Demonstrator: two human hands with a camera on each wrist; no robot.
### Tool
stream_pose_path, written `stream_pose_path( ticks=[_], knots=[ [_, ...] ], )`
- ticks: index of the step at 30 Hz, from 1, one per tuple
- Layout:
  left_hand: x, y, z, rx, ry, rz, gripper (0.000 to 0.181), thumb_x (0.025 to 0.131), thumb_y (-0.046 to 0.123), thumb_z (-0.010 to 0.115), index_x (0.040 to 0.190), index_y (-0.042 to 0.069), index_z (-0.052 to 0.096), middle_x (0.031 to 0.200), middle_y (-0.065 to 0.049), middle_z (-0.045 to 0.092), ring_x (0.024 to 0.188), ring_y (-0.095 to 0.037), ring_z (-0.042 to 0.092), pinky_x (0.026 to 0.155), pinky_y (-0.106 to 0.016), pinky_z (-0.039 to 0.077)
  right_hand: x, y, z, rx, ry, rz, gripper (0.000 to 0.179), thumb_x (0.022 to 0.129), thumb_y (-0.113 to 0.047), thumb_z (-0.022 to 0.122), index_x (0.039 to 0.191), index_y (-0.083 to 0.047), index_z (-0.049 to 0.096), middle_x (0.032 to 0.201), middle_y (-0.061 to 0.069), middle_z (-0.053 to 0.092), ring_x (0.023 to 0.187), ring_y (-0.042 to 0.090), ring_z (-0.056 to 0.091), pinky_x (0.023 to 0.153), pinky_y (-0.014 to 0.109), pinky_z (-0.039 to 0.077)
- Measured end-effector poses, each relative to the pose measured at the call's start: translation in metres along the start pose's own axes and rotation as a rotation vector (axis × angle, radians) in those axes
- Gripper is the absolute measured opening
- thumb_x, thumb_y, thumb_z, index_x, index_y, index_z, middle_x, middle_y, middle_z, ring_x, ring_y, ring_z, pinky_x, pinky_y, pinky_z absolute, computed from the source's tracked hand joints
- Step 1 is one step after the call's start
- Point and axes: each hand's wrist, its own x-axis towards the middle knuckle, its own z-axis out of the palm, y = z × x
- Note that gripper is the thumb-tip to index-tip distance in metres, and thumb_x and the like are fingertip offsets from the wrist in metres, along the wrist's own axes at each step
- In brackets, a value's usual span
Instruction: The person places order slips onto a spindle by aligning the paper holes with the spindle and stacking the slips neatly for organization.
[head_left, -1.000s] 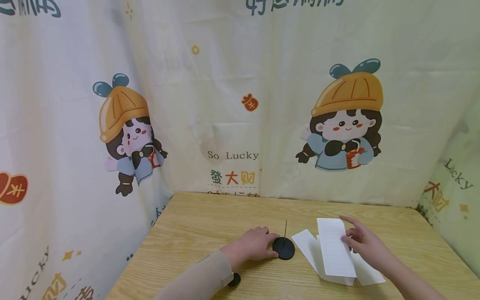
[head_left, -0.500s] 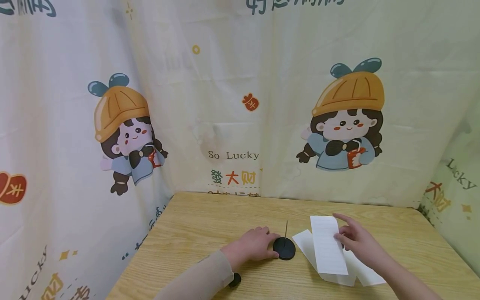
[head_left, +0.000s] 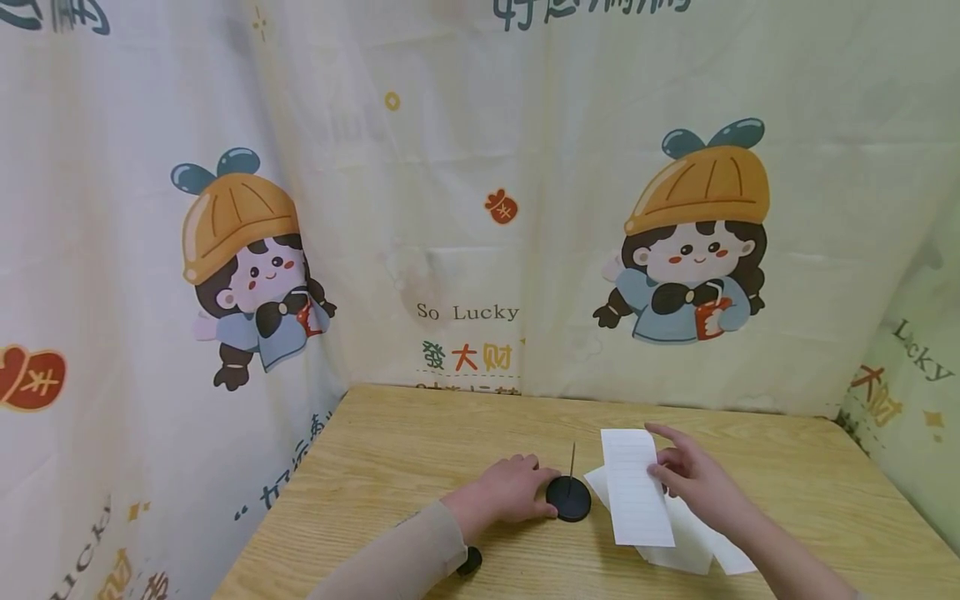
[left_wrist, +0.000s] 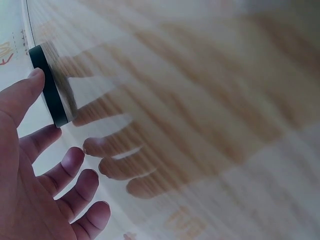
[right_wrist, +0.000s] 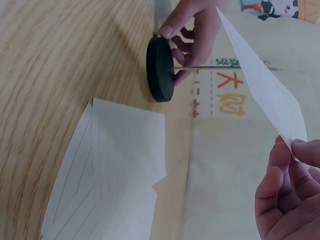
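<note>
A bill spike (head_left: 568,500) stands upright on the table, a round black base with a thin metal pin. My left hand (head_left: 506,492) holds the rim of that base between thumb and index finger; in the left wrist view the other fingers (left_wrist: 75,195) spread beside it. My right hand (head_left: 697,479) pinches a lined white paper slip (head_left: 637,492) by its right edge, thumb against fingers. The slip is raised, just right of the pin in the head view. Beneath it lie several more lined slips (right_wrist: 120,160), partly overlapping.
A small black round object (head_left: 470,561) sits on the wooden table (head_left: 420,433), partly behind the left sleeve (head_left: 405,554). Printed curtains (head_left: 450,208) hang behind the table and along both sides.
My right hand has moved left with the lined slip, away from over the pile and closer to the pin. My left hand stays on the spike's base.
</note>
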Motion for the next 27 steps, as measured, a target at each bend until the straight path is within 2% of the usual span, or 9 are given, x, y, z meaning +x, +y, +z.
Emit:
stream_pose_path(
  ticks=[5,14,21,27],
  knots=[
    [0.002,-0.003,0.001,0.007,-0.003,0.010,0.059,0.087,0.062,0.065,0.140,0.036,0.055,0.109,0.005,0.057,0.095,-0.012,0.053,0.084,-0.030,0.046,0.006,-0.007,0.006,0.010,-0.027,0.047,0.061,0.094,-0.003,0.064,0.148,-0.004,0.036,0.090,0.010,0.063,0.070,0.015,0.054,0.059,0.028,0.047],
    [0.003,-0.003,0.001,0.019,-0.019,0.003,0.060,0.087,0.063,0.063,0.140,0.037,0.053,0.109,0.006,0.056,0.095,-0.012,0.053,0.085,-0.030,0.046,0.011,-0.015,0.018,0.062,-0.050,0.061,0.060,0.094,-0.001,0.064,0.147,-0.005,0.037,0.091,0.011,0.063,0.070,0.016,0.055,0.060,0.028,0.047],
    [0.003,-0.003,0.002,0.011,-0.026,-0.001,0.060,0.087,0.063,0.064,0.140,0.036,0.054,0.109,0.006,0.056,0.095,-0.011,0.053,0.085,-0.030,0.046,0.013,-0.017,0.025,0.045,-0.043,0.124,0.061,0.094,-0.005,0.065,0.149,-0.009,0.037,0.094,0.010,0.063,0.072,0.017,0.055,0.061,0.030,0.049],
    [0.003,-0.004,0.003,0.015,-0.016,0.000,0.060,0.088,0.064,0.062,0.140,0.035,0.054,0.110,0.006,0.057,0.095,-0.012,0.053,0.085,-0.030,0.046,0.014,-0.016,0.027,0.061,-0.041,0.107,0.062,0.094,-0.004,0.065,0.149,-0.007,0.037,0.094,0.010,0.063,0.073,0.017,0.055,0.061,0.028,0.048]
  ],
)
